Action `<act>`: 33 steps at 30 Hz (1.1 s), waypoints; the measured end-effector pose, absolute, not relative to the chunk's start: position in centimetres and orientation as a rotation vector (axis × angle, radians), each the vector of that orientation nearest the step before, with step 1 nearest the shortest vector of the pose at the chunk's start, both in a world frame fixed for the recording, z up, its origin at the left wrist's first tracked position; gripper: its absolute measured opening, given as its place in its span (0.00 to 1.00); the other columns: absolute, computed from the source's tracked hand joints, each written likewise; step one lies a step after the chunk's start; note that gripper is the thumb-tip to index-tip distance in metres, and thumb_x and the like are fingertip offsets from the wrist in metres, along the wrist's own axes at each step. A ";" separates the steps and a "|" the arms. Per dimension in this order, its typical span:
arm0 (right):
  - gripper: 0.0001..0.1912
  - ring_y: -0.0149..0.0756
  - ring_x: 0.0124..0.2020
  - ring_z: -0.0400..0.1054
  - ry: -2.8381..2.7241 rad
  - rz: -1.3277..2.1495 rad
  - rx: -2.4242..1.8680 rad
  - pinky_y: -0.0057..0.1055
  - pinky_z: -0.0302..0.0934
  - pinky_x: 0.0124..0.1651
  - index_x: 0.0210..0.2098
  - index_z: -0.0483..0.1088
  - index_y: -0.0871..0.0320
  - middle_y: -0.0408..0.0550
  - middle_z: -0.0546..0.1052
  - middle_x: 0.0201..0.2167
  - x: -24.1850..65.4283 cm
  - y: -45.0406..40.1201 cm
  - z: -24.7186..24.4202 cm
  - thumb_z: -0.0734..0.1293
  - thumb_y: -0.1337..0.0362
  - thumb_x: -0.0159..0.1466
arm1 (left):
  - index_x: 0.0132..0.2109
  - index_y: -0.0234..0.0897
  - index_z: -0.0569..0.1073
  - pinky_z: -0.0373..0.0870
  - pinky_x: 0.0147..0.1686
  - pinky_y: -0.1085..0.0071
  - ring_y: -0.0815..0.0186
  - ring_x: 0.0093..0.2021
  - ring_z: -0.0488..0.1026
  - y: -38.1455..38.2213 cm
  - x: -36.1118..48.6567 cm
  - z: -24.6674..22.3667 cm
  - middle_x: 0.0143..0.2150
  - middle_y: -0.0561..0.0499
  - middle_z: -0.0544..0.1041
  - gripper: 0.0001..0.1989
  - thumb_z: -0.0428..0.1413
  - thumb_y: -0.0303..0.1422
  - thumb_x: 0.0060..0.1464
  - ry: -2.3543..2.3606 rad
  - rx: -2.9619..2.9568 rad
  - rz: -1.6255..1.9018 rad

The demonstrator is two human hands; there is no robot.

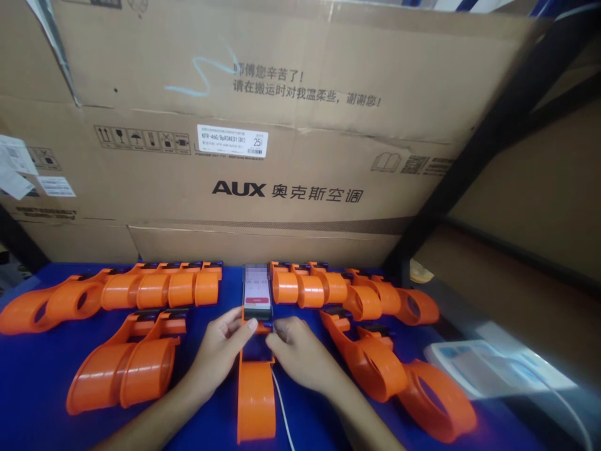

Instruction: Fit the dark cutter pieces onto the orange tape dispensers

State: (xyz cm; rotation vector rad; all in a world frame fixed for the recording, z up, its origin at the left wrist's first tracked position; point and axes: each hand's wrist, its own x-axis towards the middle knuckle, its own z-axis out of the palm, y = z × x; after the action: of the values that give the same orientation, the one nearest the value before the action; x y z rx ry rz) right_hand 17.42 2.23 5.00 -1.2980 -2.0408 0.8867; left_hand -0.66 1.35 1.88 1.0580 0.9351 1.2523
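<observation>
In the middle of the blue surface is an orange phone holder (256,401) with a broad cuff at its near end. A phone (257,291) with a lit screen and a red button sits upright in its far end. My left hand (220,344) is closed on the holder's left side, thumb on the front just below the phone. Curled against the right side is my right hand (298,351), its thumb bent inward; its fingertips and whatever they pinch are hidden. A white cable (282,401) runs down beside the cuff, close under the right thumb.
Orange holders (153,291) line the back left, more (311,291) the back right. Several stand nearer, left (148,373) and right (436,401). A large cardboard box (291,144) walls the back. A dark metal post (469,150) slants at right, near a pale flat packet (498,369).
</observation>
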 end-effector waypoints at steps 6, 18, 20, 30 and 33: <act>0.16 0.29 0.22 0.54 -2.037 0.886 -1.275 0.27 0.41 0.25 0.19 0.52 0.55 0.38 0.57 0.18 17.5 2.3 5.0 0.60 0.68 0.61 | 0.57 0.38 0.80 0.74 0.56 0.56 0.48 0.53 0.81 1.3 -0.5 2.0 0.52 0.42 0.84 0.25 0.67 0.43 0.55 0.927 1.052 1.263; 0.15 0.28 0.23 0.54 -2.060 0.910 -1.274 0.29 0.41 0.27 0.21 0.52 0.56 0.38 0.57 0.20 17.5 2.4 5.4 0.58 0.68 0.63 | 0.60 0.37 0.78 0.71 0.60 0.56 0.50 0.55 0.80 1.1 -0.5 2.0 0.54 0.42 0.84 0.27 0.67 0.43 0.56 0.887 0.974 1.250; 0.14 0.28 0.24 0.54 -2.051 0.941 -1.267 0.29 0.41 0.27 0.21 0.53 0.56 0.38 0.56 0.20 17.5 2.4 5.4 0.58 0.68 0.62 | 0.60 0.37 0.78 0.71 0.59 0.56 0.50 0.55 0.79 1.0 -0.5 2.0 0.54 0.41 0.83 0.28 0.67 0.43 0.56 0.879 0.971 1.247; 0.09 0.28 0.24 0.54 -1.990 1.054 -1.235 0.26 0.43 0.26 0.23 0.58 0.56 0.37 0.59 0.21 17.7 2.9 4.5 0.60 0.69 0.59 | 0.56 0.38 0.80 0.72 0.53 0.64 0.53 0.53 0.78 1.3 -0.7 1.7 0.53 0.44 0.83 0.26 0.68 0.45 0.54 0.934 0.918 1.304; 0.06 0.28 0.25 0.58 -1.980 1.091 -1.237 0.25 0.46 0.27 0.25 0.63 0.57 0.37 0.63 0.22 17.6 2.9 4.3 0.61 0.69 0.59 | 0.53 0.39 0.81 0.73 0.48 0.68 0.56 0.50 0.79 1.1 -0.7 1.8 0.49 0.47 0.84 0.23 0.68 0.46 0.53 0.971 0.847 1.334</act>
State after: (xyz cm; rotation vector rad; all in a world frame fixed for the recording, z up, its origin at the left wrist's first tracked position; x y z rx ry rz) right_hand 17.64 2.91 4.35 -1.2373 -1.9796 1.0907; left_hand -0.72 1.14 1.79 0.8474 0.9709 1.3344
